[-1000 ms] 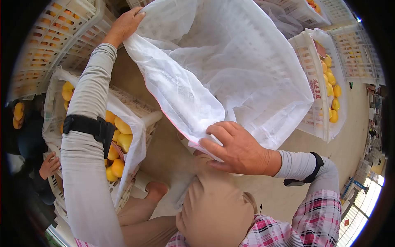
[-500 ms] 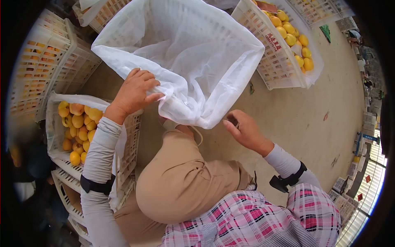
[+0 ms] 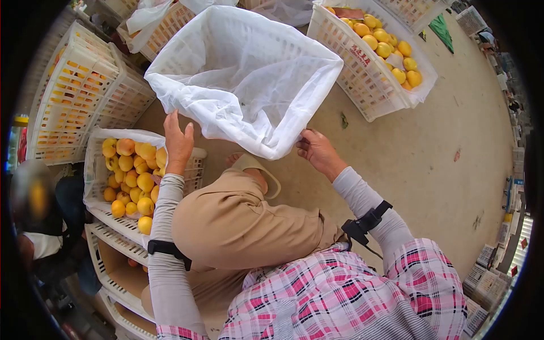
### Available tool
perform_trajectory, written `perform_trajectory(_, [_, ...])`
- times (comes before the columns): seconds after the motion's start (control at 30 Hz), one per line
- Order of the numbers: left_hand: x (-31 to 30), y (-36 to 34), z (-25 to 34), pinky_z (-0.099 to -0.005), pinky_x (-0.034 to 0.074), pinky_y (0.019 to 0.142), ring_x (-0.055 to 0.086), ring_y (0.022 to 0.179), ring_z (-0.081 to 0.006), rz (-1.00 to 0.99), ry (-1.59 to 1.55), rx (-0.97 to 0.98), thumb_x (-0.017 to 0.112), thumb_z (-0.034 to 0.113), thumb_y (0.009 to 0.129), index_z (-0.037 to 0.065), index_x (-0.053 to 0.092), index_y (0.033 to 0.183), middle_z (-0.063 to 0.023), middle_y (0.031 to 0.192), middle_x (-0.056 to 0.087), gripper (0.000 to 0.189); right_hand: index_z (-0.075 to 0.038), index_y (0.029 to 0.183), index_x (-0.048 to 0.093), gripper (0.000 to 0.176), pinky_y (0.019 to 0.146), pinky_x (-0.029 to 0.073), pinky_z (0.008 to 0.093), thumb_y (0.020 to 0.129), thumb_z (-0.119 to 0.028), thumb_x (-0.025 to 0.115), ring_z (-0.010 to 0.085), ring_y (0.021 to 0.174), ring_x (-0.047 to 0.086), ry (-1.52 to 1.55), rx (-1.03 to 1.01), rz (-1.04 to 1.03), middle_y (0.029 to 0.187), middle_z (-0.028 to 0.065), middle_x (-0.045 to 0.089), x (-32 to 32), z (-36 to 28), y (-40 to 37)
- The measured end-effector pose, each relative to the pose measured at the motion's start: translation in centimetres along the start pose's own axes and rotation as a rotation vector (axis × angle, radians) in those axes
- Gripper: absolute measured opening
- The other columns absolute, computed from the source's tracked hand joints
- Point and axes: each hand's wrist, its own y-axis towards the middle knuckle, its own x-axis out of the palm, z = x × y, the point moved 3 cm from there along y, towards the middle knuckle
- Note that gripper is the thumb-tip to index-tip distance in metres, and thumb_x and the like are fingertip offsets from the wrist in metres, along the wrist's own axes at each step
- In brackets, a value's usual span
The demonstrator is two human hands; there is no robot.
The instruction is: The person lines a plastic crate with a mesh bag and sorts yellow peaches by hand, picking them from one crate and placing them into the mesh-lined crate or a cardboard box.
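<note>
In front of me stands a white plastic crate lined with a thin white liner (image 3: 243, 85), its edge folded over the rim and bunched at the near corner. No fruit shows inside it. My left hand (image 3: 179, 144) is at the liner's left near edge, fingers pointing up against it and thumb apart. My right hand (image 3: 320, 152) is at the right near side, its curled fingers closed on the liner's edge. The fingertips of this hand are partly hidden by the fabric.
A lined crate of yellow-orange fruit (image 3: 133, 173) sits on stacked crates to my left. Another fruit crate (image 3: 362, 68) stands at the upper right. More filled crates (image 3: 73, 93) rise at the upper left. A dark-clothed person (image 3: 71, 209) is at the far left.
My left hand has come off the top of the folded liner to its outer left edge. My right hand has moved up from beside the crate onto the liner's edge. The view has shifted.
</note>
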Motion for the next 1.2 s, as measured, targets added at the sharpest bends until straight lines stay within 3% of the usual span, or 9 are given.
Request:
perform_trajectory(0.1, [0.5,0.4,0.7,-0.0395,0.035,0.1,0.037,0.124,-0.0312,-0.074,-0.995,-0.573,0.064,0.026,0.083,-0.002,0.023,0.137,-0.02,0.135,0.034,0.073,-0.012,0.102,0.053,0.021,0.059,0.044,0.0248,0.087,-0.025,0.059,0.0088,0.071,0.055,0.072,0.004,0.028,0.085,-0.0023,0.057,-0.1,0.9,0.4])
perform_trajectory(0.3, [3.1,-1.2,1.7,-0.0446,0.044,0.089,0.053,0.106,-0.0239,-0.399,-1.414,-1.002,0.063,0.027,0.085,0.007,0.047,0.12,-0.0103,0.116,0.054,0.044,-0.012,0.099,0.053,0.017,0.056,0.044,0.024,0.089,-0.025,0.057,0.0085,0.066,0.054,0.063,-0.007,0.072,0.077,-0.0036,0.055,-0.3,1.4,0.2])
perform_trajectory(0.4, [5.1,-1.7,0.2,-0.043,0.045,0.088,0.055,0.103,-0.0236,-0.381,-1.495,-0.913,0.057,0.025,0.088,0.006,0.05,0.116,-0.0091,0.111,0.056,0.034,-0.012,0.094,0.053,0.015,0.055,0.044,0.0248,0.09,-0.026,0.056,0.0084,0.066,0.053,-0.061,-0.016,0.103,0.076,-0.0029,0.055,-1.0,1.7,0.3])
perform_trajectory(0.47, [5.6,-1.7,-1.3,-0.0406,0.046,0.087,0.055,0.103,-0.0228,0.075,-1.671,-0.904,0.053,0.023,0.09,0.006,0.052,0.112,-0.0081,0.108,0.058,0.028,-0.012,0.094,0.053,0.017,0.055,0.045,0.0253,0.09,-0.028,0.055,0.0088,0.067,0.053,-0.106,0.007,0.089,0.076,-0.0029,0.054,-2.0,2.0,0.6])
perform_trajectory(0.7, [4.9,-1.6,-0.9,-0.0414,0.044,0.09,0.052,0.108,-0.0251,0.025,-1.804,-0.881,0.058,0.028,0.087,0.002,0.04,0.127,-0.0133,0.122,0.049,0.051,-0.005,0.114,0.049,0.048,0.059,0.05,0.0279,0.087,-0.044,0.053,0.0154,0.079,0.059,-0.131,0.106,-0.125,0.094,0.0051,0.059,2.5,1.0,-3.1])
perform_trajectory(0.83, [2.8,-2.1,2.2,-0.0412,0.034,0.1,0.043,0.116,-0.0341,0.274,-0.908,-0.74,0.063,0.023,0.082,-0.005,0.028,0.133,-0.0196,0.125,0.044,0.068,0.0,0.117,0.048,0.063,0.057,0.053,0.0301,0.082,-0.052,0.057,0.0185,0.078,0.062,-0.415,0.092,0.025,0.099,0.0112,0.06,5.0,1.6,-2.2])
perform_trajectory(0.9, [-0.4,-1.9,5.4,-0.0435,0.028,0.103,0.036,0.122,-0.0391,0.429,-0.302,-0.123,0.063,0.017,0.077,-0.007,0.027,0.132,-0.0259,0.127,0.04,0.07,0.004,0.111,0.051,0.057,0.056,0.052,0.0296,0.082,-0.045,0.058,0.0192,0.072,0.063,-0.423,0.083,0.031,0.093,0.0118,0.061,5.9,1.5,-1.3])
perform_trajectory(1.03, [-0.9,-1.5,7.7,-0.0485,0.024,0.104,0.031,0.126,-0.0369,0.248,-0.055,0.239,0.064,0.019,0.074,0.006,0.049,0.121,-0.0171,0.134,0.036,0.051,0.006,0.111,0.052,0.049,0.058,0.053,0.0311,0.083,-0.033,0.051,0.0216,0.074,0.065,-0.628,0.1,0.0,0.097,0.0136,0.062,7.9,3.0,0.1])
perform_trajectory(1.2, [-2.6,-2.0,7.3,-0.0577,0.02,0.101,0.03,0.127,-0.036,0.308,0.229,0.2,0.064,0.022,0.074,0.01,0.056,0.115,-0.0128,0.136,0.037,0.043,0.007,0.106,0.055,0.046,0.059,0.054,0.0332,0.083,-0.033,0.05,0.0211,0.076,0.064,-0.682,0.11,-0.019,0.095,0.0137,0.062,12.3,3.9,0.2])
